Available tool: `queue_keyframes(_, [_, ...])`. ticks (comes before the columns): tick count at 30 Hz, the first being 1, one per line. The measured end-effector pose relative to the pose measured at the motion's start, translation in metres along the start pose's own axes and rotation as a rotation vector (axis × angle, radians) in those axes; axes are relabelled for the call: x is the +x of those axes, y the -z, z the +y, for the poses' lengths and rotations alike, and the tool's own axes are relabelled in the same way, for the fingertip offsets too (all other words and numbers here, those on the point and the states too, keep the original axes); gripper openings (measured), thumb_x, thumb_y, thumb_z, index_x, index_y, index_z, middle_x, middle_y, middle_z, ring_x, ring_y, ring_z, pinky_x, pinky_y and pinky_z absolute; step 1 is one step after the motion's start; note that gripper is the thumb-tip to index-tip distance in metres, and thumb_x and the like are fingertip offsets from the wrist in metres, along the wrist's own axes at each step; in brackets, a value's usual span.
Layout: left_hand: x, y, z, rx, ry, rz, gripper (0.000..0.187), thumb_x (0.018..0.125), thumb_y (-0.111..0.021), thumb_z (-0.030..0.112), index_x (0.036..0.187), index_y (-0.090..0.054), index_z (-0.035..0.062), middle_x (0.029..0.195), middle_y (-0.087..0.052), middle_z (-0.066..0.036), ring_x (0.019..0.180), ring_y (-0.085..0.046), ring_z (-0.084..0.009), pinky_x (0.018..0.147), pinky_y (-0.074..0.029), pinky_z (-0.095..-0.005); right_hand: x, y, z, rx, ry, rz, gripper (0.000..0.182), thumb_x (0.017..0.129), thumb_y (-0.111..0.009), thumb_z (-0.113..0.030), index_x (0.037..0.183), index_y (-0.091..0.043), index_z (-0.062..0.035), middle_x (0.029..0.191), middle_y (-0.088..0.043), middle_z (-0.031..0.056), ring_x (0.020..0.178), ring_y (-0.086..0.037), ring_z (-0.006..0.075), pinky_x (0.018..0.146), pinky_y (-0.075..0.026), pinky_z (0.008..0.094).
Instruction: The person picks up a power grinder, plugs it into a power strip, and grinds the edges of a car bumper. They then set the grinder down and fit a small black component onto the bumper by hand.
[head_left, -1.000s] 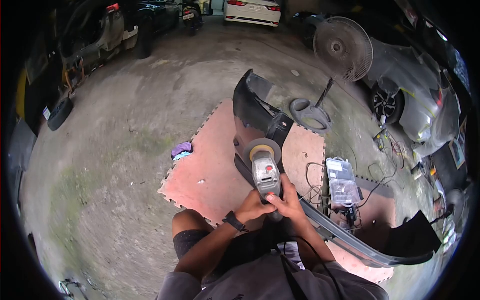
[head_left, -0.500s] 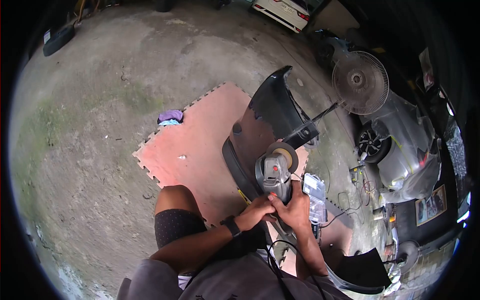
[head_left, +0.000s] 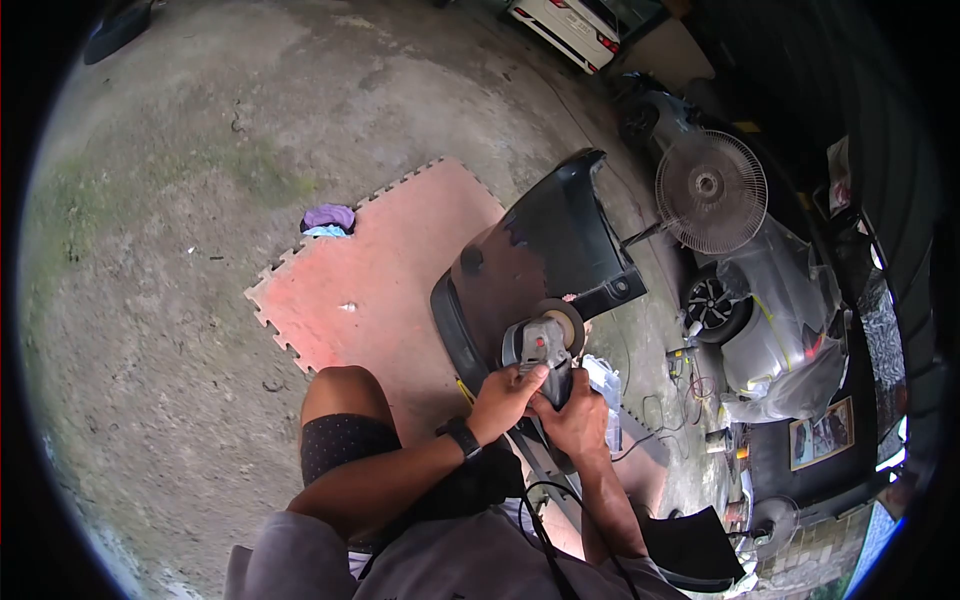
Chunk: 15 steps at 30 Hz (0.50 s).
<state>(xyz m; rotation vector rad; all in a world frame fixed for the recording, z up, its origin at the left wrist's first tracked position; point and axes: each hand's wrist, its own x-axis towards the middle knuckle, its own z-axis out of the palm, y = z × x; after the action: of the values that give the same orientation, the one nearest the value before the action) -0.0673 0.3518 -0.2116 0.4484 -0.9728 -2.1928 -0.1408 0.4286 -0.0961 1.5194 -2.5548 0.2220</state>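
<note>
A grey angle grinder [head_left: 543,352] with a round yellowish-brown disc [head_left: 562,322] is gripped in both hands. My left hand [head_left: 508,398] is closed around its near side, the thumb lying along the body. On the other side my right hand [head_left: 577,418] is wrapped round the rear of the tool, its palm hidden. Just beyond the hands a glossy dark car body panel [head_left: 520,255] stands on the mat, the disc close by its right edge. A black cord [head_left: 545,490] loops below my hands.
Pink foam mat tiles [head_left: 390,250] cover the concrete floor, a purple and blue cloth [head_left: 328,220] at their edge. A pedestal fan [head_left: 710,190] stands right of the panel. A clear plastic case [head_left: 602,385] lies beside my right hand. Farther right is a plastic-wrapped car [head_left: 775,310].
My left hand has moved forward along the grinder, its thumb now up on the body. The view has shifted, and the panel sits slightly differently in it.
</note>
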Motion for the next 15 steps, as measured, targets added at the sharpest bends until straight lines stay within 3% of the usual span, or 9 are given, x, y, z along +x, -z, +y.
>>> queue_keyframes(3, [0.004,-0.004,0.01,0.011,-0.018,-0.014,0.058,0.098,-0.065,0.052,0.105,-0.066,-0.0052,0.081,-0.068,-0.004,0.071,-0.067,-0.0094,0.063,-0.061,-0.0269,0.003,0.006,-0.001,0.008,0.006,0.013,0.068,0.077,-0.084,-0.042,0.115,-0.055,0.0061,0.074,-0.068,0.026,0.07,-0.069,0.0463,0.065,-0.055,0.0515])
queue_keyframes(5, [0.003,-0.005,0.02,0.021,-0.015,-0.024,0.046,0.099,-0.067,0.044,0.094,-0.066,-0.0018,0.083,-0.065,-0.002,0.073,-0.063,-0.0078,0.066,-0.058,-0.0276,0.004,0.007,-0.001,0.049,0.045,0.062,0.066,0.078,-0.084,-0.039,0.114,-0.055,0.0076,0.078,-0.069,0.027,0.074,-0.07,0.0468,0.066,-0.055,0.0513])
queue_keyframes(12, [0.006,-0.003,0.005,0.035,0.004,0.007,0.044,0.098,-0.069,0.042,0.095,-0.068,-0.002,0.081,-0.067,-0.002,0.072,-0.065,-0.0072,0.062,-0.059,-0.026,0.004,0.002,0.005,0.066,-0.017,-0.032,0.063,0.077,-0.086,-0.037,0.112,-0.056,0.0057,0.084,-0.068,0.0282,0.078,-0.069,0.0482,0.068,-0.054,0.0504])
queue_keyframes(15, [0.006,-0.005,0.011,0.101,-0.038,-0.006,0.044,0.097,-0.07,0.042,0.096,-0.069,-0.002,0.082,-0.069,-0.003,0.073,-0.067,-0.0079,0.062,-0.06,-0.0261,0.004,0.01,0.004,0.141,0.052,0.045,0.062,0.078,-0.086,-0.036,0.111,-0.056,0.0063,0.082,-0.068,0.028,0.077,-0.069,0.0476,0.067,-0.055,0.0497])
